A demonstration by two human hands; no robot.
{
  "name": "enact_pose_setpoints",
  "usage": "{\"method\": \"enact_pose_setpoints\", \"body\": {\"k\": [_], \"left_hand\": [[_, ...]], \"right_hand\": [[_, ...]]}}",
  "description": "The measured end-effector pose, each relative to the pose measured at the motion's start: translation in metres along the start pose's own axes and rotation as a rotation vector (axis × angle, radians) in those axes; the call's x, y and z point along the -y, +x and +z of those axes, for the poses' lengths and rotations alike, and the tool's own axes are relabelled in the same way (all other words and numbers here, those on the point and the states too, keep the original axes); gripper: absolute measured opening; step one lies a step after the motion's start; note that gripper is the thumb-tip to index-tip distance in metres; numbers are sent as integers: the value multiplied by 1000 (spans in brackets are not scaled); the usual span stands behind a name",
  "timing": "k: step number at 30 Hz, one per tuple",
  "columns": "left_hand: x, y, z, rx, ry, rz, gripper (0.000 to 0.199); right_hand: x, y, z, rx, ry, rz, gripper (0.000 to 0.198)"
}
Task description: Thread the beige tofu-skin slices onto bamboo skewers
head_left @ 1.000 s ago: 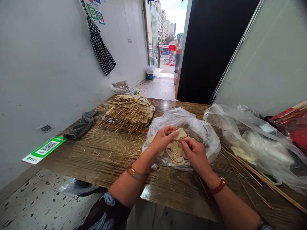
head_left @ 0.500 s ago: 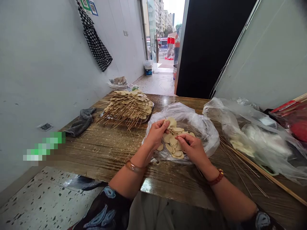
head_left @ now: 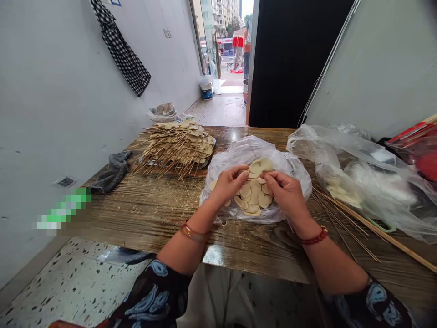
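Observation:
Both my hands are over a spread-out clear plastic bag (head_left: 218,159) holding a pile of thin, pale oval slices, which look like potato (head_left: 253,192). My left hand (head_left: 232,183) is closed, thumb and forefinger pinched at the edge of a slice. Opposite it, my right hand (head_left: 286,189) is closed with its fingertips against the upper slices (head_left: 261,166). A thin wooden skewer (head_left: 290,227) pokes out below my right palm; the rest of it is hidden by the hand.
At the back left, a tray is heaped with skewered slices (head_left: 179,143), beside a grey cloth (head_left: 114,171). Loose skewers (head_left: 344,214) lie on the right of the wooden table (head_left: 143,223), near another plastic bag (head_left: 375,182).
My right hand has shifted right and up, and my left hand slightly right. The slice raised by my left fingers is now lower, among the upper slices. The view has tilted down slightly.

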State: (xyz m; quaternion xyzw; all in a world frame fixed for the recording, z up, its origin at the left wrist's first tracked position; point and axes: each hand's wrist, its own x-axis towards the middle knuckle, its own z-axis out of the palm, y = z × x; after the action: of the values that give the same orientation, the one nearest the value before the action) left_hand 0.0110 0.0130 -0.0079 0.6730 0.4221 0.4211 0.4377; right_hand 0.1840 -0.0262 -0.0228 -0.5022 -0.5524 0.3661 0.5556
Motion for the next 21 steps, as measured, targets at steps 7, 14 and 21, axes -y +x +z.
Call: {"method": "enact_pose_setpoints", "body": {"k": [7,14,21], "left_hand": [[9,6,-22,30,709,155,15],[10,3,-29,208,955,187,16],[7,4,-30,161,899,150,14]], "right_hand": [[0,6,-11,-183,99,-12,31],[0,6,-9,-149,78,6,33],[-2,5,-9,-124,83,0,35]]}}
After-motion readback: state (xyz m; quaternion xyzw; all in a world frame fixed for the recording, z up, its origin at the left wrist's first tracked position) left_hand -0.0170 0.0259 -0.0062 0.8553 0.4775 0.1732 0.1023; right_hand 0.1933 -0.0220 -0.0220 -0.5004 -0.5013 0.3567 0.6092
